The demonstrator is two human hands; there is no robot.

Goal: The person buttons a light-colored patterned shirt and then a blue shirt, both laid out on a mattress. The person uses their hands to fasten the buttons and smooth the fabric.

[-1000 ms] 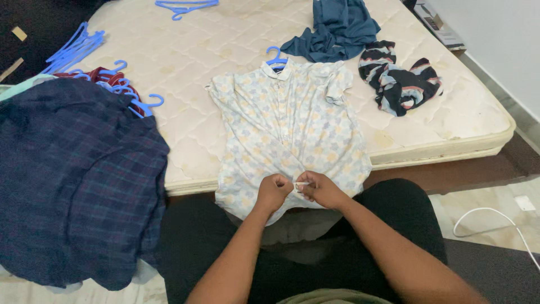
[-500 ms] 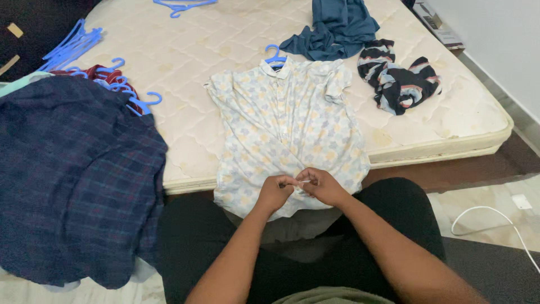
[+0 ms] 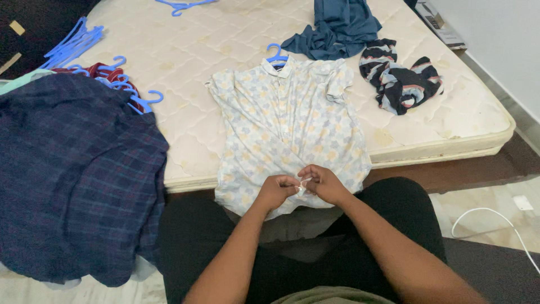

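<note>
Nearest the camera, the person's two forearms reach forward over black-clad knees and meet at the bottom front of a pale short-sleeved shirt printed with small blue and yellow flowers (image 3: 289, 118). The left hand (image 3: 277, 191) and the right hand (image 3: 323, 183) are both pinched narrow, fingertips almost touching each other, gripping the shirt's fabric around what looks like a small pale button or buttonhole; that detail is too small to make out surely. Both hands are equally close to the spot, one on each side of the shirt's front opening.

From the hands the shirt runs straight away, its long axis pointing from hem to collar. Its hem hangs just over the near edge of the cream quilted mattress (image 3: 191, 62), and the collar lies farthest off, with the hook of a blue plastic hanger (image 3: 275, 54) sticking out of it.

To the left, a large dark blue checked garment (image 3: 73, 174) drapes over the mattress edge, and loose blue hangers (image 3: 73, 45) lie beyond it. Farther right lie a striped dark bundle of cloth (image 3: 402, 76) and, beyond it, a crumpled teal garment (image 3: 334, 28).
</note>
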